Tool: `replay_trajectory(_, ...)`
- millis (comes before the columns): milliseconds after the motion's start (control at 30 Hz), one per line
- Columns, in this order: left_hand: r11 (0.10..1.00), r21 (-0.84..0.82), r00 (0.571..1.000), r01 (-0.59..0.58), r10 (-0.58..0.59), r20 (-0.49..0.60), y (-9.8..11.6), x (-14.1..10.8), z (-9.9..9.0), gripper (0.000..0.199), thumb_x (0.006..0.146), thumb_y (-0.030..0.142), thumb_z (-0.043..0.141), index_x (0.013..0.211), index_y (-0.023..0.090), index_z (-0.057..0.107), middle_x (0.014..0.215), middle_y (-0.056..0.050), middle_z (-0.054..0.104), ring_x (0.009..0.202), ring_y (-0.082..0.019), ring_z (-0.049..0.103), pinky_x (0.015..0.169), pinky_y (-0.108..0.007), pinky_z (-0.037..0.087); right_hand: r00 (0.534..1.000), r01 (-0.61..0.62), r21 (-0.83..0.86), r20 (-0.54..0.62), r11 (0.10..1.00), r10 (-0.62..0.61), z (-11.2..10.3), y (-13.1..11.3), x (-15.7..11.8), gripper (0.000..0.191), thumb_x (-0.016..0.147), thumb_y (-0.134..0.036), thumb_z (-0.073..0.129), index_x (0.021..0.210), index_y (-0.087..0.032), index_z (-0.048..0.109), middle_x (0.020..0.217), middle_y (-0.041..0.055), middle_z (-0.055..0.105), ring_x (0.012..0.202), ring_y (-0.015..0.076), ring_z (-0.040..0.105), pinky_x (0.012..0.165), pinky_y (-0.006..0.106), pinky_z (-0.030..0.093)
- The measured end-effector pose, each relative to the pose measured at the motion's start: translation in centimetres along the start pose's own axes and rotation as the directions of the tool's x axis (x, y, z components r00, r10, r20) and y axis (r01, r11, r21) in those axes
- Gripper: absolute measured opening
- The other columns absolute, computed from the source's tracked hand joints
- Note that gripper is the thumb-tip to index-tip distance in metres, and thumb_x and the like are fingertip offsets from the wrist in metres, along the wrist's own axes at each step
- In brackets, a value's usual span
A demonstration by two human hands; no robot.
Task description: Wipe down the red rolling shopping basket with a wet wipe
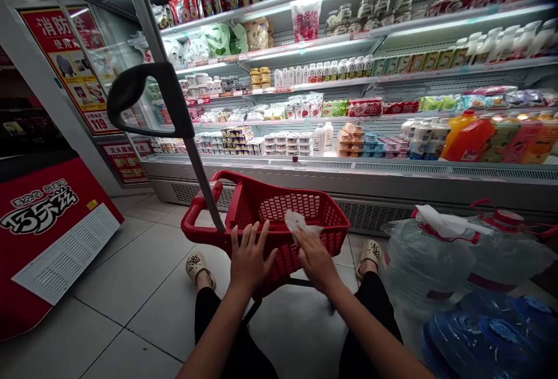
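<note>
Between my legs stands a red plastic shopping basket cart point(285, 263) with perforated walls. My left hand point(250, 258) is open against its near side, fingers spread at the rim. My right hand point(317, 260) presses a crumpled white wipe point(297, 222) on the near rim, further right; the fingers partly cover the wipe. A grey pole rises from the cart's left end to a black handle point(172, 100). I see nothing inside the basket, though part of its floor is hidden by the near wall.
Behind the cart runs a lit refrigerated shelf point(357, 167) of dairy and drinks. Large water jugs point(429, 257) and blue bottles point(492, 332) stand at right. A red freezer point(56, 239) is at left. My feet in beige clogs point(199, 268) flank the cart on the tiled floor.
</note>
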State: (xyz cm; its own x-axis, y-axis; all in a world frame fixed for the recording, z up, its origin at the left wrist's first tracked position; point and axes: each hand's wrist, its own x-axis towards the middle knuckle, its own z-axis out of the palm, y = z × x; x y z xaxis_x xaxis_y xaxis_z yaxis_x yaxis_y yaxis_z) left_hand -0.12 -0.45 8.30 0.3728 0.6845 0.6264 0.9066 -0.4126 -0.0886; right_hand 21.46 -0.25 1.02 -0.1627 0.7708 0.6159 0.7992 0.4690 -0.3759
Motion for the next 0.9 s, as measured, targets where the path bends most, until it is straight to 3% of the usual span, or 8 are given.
replay_trajectory(133,1.000,0.018,1.000,-0.004,0.004,0.014,-0.3,0.0,-0.1,0.070,0.098,0.030,0.050,0.165,0.023,0.033,0.157,-0.013,0.053,0.142,-0.034,0.050,0.129,-0.060,0.008,0.987,0.146,0.128,0.055,0.981,-0.154,1.5,-6.5,2.2,0.074,0.093,-0.013,0.038,0.166,-0.022,0.030,0.165,0.0053,0.042,0.152,0.0231,0.040,0.128,0.051,0.031)
replay_trajectory(233,1.000,0.020,1.000,-0.023,0.022,0.015,-0.6,-0.3,0.0,0.076,0.095,0.024,0.049,0.168,0.021,0.025,0.163,-0.012,0.046,0.145,-0.032,0.048,0.130,-0.058,0.006,0.976,0.196,0.146,0.068,0.970,-0.207,1.4,-6.9,2.4,0.074,0.091,-0.012,0.039,0.165,-0.020,0.032,0.166,0.0053,0.041,0.152,0.0225,0.040,0.129,0.050,0.030)
replay_trajectory(300,1.000,0.010,1.000,-0.029,0.029,0.009,-0.8,-0.4,0.1,0.081,0.093,0.023,0.051,0.168,0.022,0.022,0.165,-0.011,0.043,0.145,-0.032,0.047,0.130,-0.057,0.005,0.982,0.174,0.113,0.056,0.978,-0.181,0.8,-4.7,1.7,0.073,0.092,-0.012,0.038,0.164,-0.023,0.035,0.164,0.0037,0.044,0.151,0.0219,0.041,0.129,0.051,0.029)
replay_trajectory(500,0.999,0.003,0.999,-0.038,0.038,-0.014,-0.6,-0.4,0.3,0.079,0.093,0.023,0.052,0.168,0.023,0.025,0.163,-0.010,0.046,0.144,-0.032,0.048,0.131,-0.057,0.007,0.997,-0.079,-0.020,-0.020,0.997,0.078,-2.8,6.3,-2.0,0.060,0.103,-0.024,0.033,0.161,-0.031,0.041,0.160,0.0012,0.050,0.149,0.0235,0.046,0.127,0.054,0.033)
replay_trajectory(600,0.999,-0.003,0.999,-0.046,0.046,-0.023,-0.2,-0.3,0.3,0.075,0.095,0.025,0.052,0.166,0.023,0.029,0.162,-0.010,0.048,0.144,-0.032,0.049,0.130,-0.058,0.009,0.985,-0.172,-0.035,0.001,0.984,0.172,-3.9,8.3,-2.3,0.055,0.106,-0.030,0.030,0.159,-0.027,0.046,0.159,0.0033,0.051,0.149,0.0249,0.046,0.126,0.054,0.034)
replay_trajectory(700,0.999,-0.004,0.999,-0.035,0.035,-0.026,0.2,-0.1,0.4,0.074,0.094,0.025,0.054,0.165,0.022,0.033,0.159,-0.010,0.051,0.143,-0.032,0.050,0.130,-0.057,0.010,0.988,-0.155,0.009,0.013,0.988,0.155,-3.1,5.8,-1.0,0.055,0.107,-0.029,0.028,0.157,-0.025,0.049,0.156,0.0049,0.055,0.147,0.0246,0.048,0.126,0.054,0.034)
replay_trajectory(900,0.999,-0.033,0.999,-0.030,0.030,-0.020,0.5,0.1,0.5,0.070,0.094,0.028,0.055,0.162,0.021,0.039,0.159,-0.010,0.052,0.144,-0.031,0.049,0.131,-0.057,0.006,0.993,0.103,0.160,0.039,0.982,-0.110,0.4,-4.7,2.0,0.058,0.105,-0.020,0.032,0.161,-0.024,0.040,0.162,0.0032,0.047,0.150,0.0201,0.043,0.129,0.049,0.031)
